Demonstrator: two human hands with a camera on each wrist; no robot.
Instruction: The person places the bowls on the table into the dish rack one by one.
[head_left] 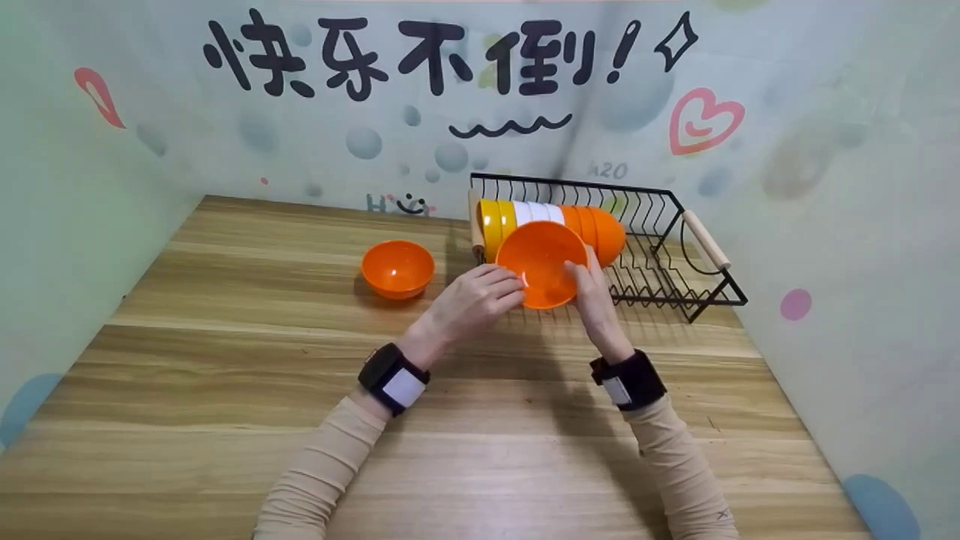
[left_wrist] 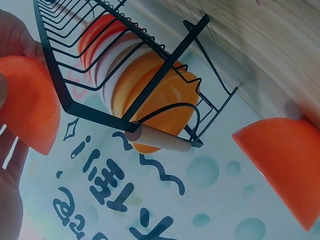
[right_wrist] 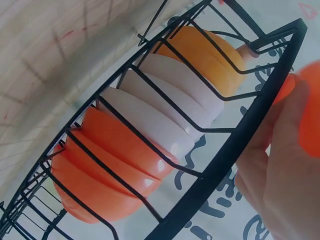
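Holding the orange bowl (head_left: 541, 262) by its rim, left hand (head_left: 474, 298) at nine o'clock, right hand (head_left: 596, 296) at three; likely light, stiff, slick plastic.

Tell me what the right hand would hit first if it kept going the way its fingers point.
The right hand, gripping the orange bowl together with the left hand, points up and away toward the rack. It would probably meet the row of bowls standing in it first, though depth is hard to judge.
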